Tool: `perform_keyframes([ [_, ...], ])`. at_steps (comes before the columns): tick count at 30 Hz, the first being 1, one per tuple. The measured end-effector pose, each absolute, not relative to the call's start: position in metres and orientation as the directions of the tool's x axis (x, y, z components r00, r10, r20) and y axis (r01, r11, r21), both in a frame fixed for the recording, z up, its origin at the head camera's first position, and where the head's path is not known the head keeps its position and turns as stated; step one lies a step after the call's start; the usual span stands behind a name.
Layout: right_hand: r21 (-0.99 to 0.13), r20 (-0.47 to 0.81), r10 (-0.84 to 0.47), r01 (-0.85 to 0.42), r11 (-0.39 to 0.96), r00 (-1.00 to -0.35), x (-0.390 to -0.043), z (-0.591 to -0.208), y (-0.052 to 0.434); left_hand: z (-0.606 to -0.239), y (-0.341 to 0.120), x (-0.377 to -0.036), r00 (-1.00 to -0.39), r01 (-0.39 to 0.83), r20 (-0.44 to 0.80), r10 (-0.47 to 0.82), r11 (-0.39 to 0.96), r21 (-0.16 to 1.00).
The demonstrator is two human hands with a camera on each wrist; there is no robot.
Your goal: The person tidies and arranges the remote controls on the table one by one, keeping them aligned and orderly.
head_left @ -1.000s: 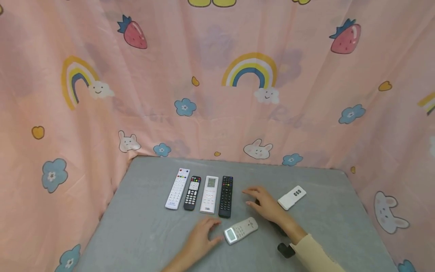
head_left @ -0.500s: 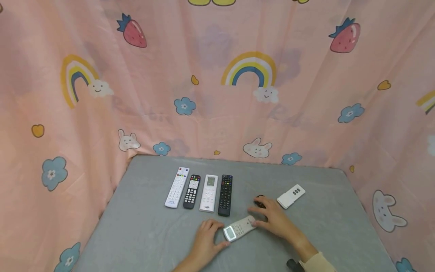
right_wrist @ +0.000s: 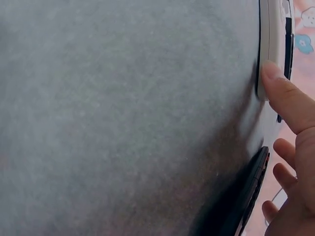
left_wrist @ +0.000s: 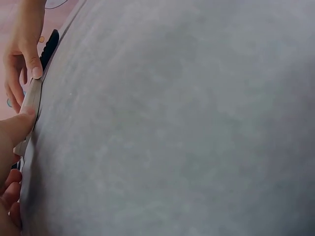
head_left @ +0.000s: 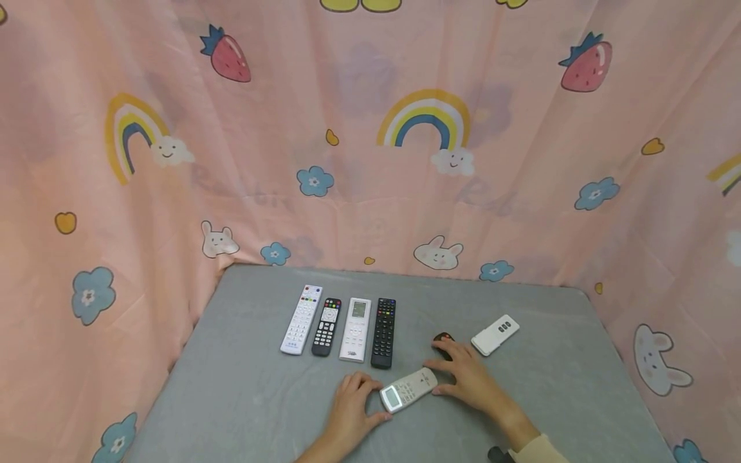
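A pale grey remote control with a small screen lies slanted on the grey table, between my two hands. At its screen end, my left hand pinches it between thumb and fingertips. My right hand grips the other end, thumb on the near side and index finger on the far side. In the right wrist view the right thumb presses the remote's side edge. Partly hidden behind the right fingers is a dark remote, which also shows in the right wrist view.
Left of centre stand four-button-colour styled remotes in a row: a white one, a small black one, a white one with a screen and a long black one. A white remote lies at right. A pink curtain borders the table.
My right hand has come nearer and down from over the dark remote to the pale grey remote's end. My left hand has shifted slightly right onto its screen end.
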State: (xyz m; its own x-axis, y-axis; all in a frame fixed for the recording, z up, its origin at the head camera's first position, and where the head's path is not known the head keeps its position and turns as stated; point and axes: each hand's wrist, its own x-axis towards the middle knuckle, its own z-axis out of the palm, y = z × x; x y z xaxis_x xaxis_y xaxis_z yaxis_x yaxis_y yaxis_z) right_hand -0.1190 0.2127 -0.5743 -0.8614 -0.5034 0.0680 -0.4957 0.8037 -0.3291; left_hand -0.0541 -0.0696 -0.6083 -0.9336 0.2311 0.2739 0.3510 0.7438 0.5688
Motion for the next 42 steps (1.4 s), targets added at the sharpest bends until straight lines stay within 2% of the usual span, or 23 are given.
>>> perform_keyframes([
  [14,-0.394,0.043,-0.472,-0.449,0.802,-0.881,-0.118,-0.573,0.212,-0.61,-0.066,-0.055,-0.929,0.344,0.317,0.189,0.756,0.557],
  [21,-0.456,0.142,-0.45,-0.461,0.761,-0.882,-0.12,-0.559,0.21,-0.592,-0.073,-0.064,-0.919,0.369,0.354,0.172,0.687,0.626],
  [29,-0.515,0.156,-0.42,-0.437,0.737,-0.894,-0.117,-0.545,0.207,-0.585,-0.082,-0.074,-0.868,0.447,0.465,0.173,0.681,0.58],
  [36,-0.569,0.162,-0.379,-0.4,0.718,-0.911,-0.113,-0.549,0.208,-0.585,-0.083,-0.076,-0.904,0.391,0.398,0.154,0.672,0.629],
  [42,-0.62,0.216,-0.329,-0.389,0.682,-0.919,-0.109,-0.552,0.206,-0.588,-0.082,-0.08,-0.891,0.424,0.425,0.161,0.631,0.649],
])
